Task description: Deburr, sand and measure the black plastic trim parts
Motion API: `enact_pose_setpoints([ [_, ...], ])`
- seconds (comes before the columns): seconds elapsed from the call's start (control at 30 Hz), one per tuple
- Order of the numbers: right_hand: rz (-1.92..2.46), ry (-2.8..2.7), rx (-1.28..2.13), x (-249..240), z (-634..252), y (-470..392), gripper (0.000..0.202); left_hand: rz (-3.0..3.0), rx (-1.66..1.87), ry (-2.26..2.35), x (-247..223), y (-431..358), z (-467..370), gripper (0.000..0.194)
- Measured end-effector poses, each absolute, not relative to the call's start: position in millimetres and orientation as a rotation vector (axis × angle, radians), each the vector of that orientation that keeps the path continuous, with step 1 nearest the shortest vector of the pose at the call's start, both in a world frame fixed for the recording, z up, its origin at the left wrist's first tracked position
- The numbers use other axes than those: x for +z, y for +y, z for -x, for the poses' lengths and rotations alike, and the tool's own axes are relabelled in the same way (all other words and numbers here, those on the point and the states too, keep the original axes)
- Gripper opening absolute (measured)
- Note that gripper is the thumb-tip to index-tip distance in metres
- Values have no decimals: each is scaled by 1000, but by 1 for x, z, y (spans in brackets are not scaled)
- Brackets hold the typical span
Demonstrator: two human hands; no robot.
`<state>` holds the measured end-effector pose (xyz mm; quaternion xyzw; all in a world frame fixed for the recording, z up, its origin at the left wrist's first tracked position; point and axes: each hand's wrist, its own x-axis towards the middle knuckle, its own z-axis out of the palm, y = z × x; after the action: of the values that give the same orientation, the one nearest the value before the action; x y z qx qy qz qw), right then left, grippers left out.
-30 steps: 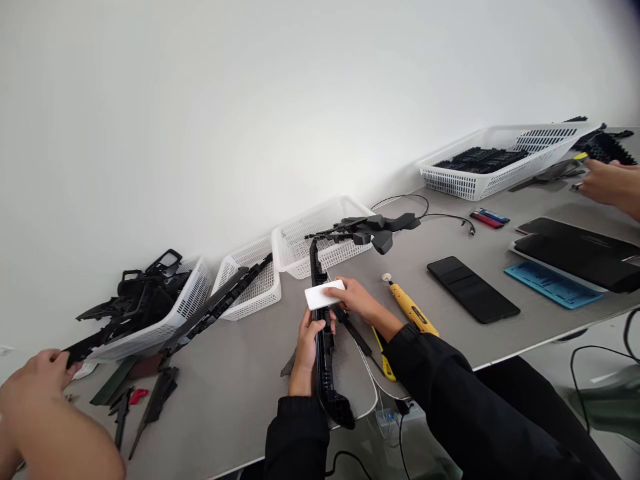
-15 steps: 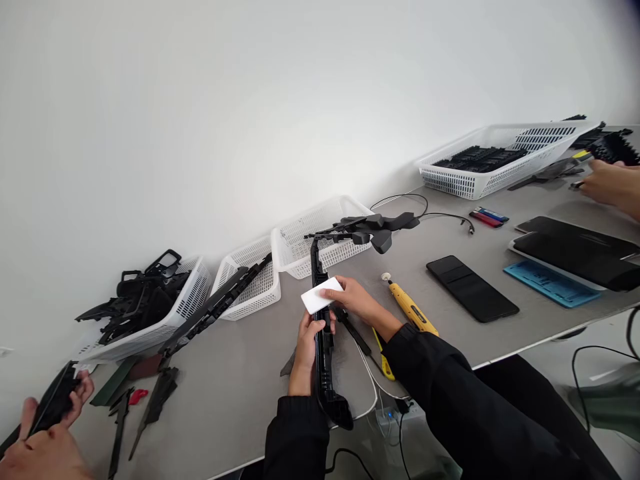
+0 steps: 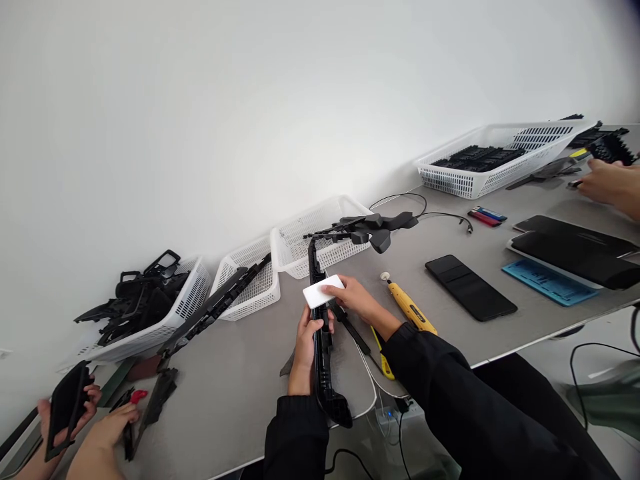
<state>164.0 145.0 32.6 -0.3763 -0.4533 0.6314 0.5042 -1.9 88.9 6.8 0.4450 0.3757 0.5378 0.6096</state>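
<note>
My left hand (image 3: 304,345) is closed around a long black plastic trim piece (image 3: 325,377), which stands lengthwise in front of me with its foot near the table edge. In my right hand (image 3: 359,299) is a white rectangular pad (image 3: 316,293), held flat over the upper part of the trim piece with fingers on top. The pad hides the stretch of plastic under it, so whether it touches cannot be seen. Beside my right forearm lie a yellow rotary tool (image 3: 411,308) with a small disc and a yellow-handled cutter (image 3: 385,367).
White baskets (image 3: 240,308) line the wall; the left one (image 3: 193,303) holds black plastic parts. A black phone (image 3: 470,287) and a blue tray-like piece (image 3: 547,283) lie right. Co-workers' hands (image 3: 107,433) work at far left, and another hand (image 3: 610,185) at far right.
The white pad has turned slightly and shifted a little on the trim piece. At left, a co-worker's hand has moved to the tools on the table while the other tilts up a black frame.
</note>
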Motion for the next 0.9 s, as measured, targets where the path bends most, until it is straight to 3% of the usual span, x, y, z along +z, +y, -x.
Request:
enact_pose_setpoints([
  [0.13, 890, -1157, 1574, 36, -163, 142, 50, -1025, 1253, 874, 6, 89, 2, 30],
  [0.33, 933, -1104, 1493, 33, -164, 144, 47, -1021, 1234, 848, 8, 89, 2, 45],
  [0.57, 911, -1151, 1521, 36, -163, 141, 46, -1031, 1250, 856, 7, 89, 3, 34],
  [0.8, 975, -1083, 1418, 28, -165, 147, 46, -1011, 1252, 842, 4, 92, 2, 66],
  [0.9, 969, -1094, 1431, 29, -166, 148, 48, -1010, 1274, 842, 2, 93, 1, 65],
])
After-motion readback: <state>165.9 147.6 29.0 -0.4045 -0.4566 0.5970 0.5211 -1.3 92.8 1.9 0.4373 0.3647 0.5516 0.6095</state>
